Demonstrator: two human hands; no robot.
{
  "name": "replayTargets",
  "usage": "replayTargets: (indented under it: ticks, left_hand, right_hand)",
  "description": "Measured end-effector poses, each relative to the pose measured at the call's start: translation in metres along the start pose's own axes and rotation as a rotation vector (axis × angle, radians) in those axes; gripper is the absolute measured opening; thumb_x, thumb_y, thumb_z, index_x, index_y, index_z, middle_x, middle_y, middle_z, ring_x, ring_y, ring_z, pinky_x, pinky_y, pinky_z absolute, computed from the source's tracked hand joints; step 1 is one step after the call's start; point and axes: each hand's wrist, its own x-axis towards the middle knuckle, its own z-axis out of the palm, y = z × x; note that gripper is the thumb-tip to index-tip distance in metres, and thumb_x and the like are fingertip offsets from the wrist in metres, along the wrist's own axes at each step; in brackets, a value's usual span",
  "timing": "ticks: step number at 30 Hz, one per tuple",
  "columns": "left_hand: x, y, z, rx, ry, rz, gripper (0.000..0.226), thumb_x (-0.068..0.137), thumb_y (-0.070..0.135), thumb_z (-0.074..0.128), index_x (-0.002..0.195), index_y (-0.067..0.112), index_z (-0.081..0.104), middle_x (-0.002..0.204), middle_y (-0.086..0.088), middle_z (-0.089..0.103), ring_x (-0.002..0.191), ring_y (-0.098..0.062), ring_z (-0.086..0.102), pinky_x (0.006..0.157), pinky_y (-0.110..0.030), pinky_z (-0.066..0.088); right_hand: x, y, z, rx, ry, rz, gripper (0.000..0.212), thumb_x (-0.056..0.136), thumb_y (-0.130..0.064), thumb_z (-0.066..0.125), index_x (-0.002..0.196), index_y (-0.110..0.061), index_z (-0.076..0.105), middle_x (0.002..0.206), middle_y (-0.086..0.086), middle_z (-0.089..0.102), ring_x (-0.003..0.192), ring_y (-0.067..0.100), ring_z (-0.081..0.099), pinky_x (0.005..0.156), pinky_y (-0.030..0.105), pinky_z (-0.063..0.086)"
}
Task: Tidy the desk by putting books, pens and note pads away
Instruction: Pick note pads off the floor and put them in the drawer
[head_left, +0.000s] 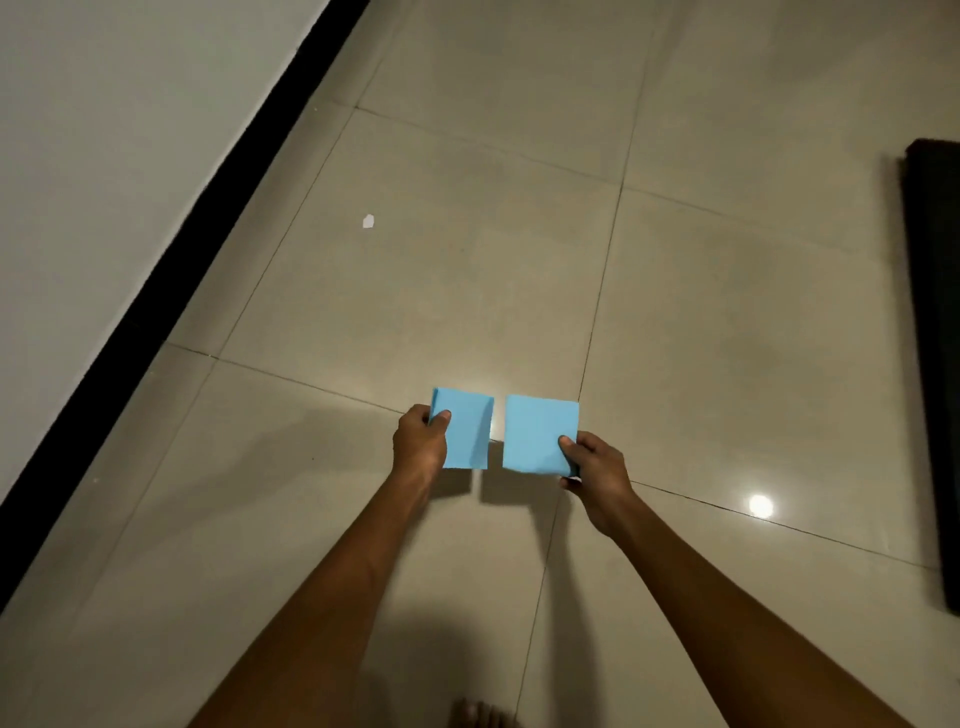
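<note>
Carrying step: our left hand (420, 441) pinches one blue note pad (467, 434), our right hand (597, 470) another (537, 434); next, we judge, stowing them.

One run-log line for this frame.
left hand: holds blue pad | right hand: holds second blue pad | over tiled floor

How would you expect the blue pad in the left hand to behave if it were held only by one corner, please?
The left pad looks thin and light, pinched easily at its edge by the left hand. Its right edge seems slightly lifted, so loose sheets may fan or droop. It is probably not fragile, but it could crease.
</note>
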Motion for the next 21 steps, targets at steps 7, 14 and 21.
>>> replayTargets:
  ticks: [7,14,21]
  left_hand:
    - [-0.039,0.068,0.025,0.025,-0.200,0.063,0.022,0.096,0.018,0.046,0.078,0.006,0.047,0.075,-0.007,0.046,0.075,-0.022,0.041,0.067,-0.031,0.031]
    - [-0.080,0.105,0.031,-0.053,-0.375,0.066,0.020,0.100,0.021,0.041,0.097,0.009,0.057,0.095,-0.008,0.057,0.084,-0.025,0.057,0.074,-0.037,0.052]
    - [-0.105,0.110,0.039,-0.081,-0.550,0.047,0.017,0.099,0.024,0.044,0.100,0.014,0.057,0.104,-0.009,0.063,0.094,-0.028,0.065,0.074,-0.046,0.059]
  right_hand:
    - [-0.042,-0.056,-0.007,0.029,0.056,-0.022,0.007,0.087,-0.013,0.065,0.093,-0.010,0.066,0.085,0.004,0.065,0.070,0.015,0.056,0.058,0.026,0.042]
    - [-0.074,-0.083,-0.031,0.059,0.166,-0.048,0.014,0.079,-0.006,0.072,0.093,-0.005,0.070,0.092,0.013,0.069,0.067,0.020,0.063,0.051,0.026,0.054]
    - [-0.090,-0.070,-0.041,0.038,0.359,-0.081,0.021,0.070,-0.010,0.080,0.090,-0.009,0.072,0.087,0.011,0.072,0.073,0.023,0.069,0.059,0.035,0.058]
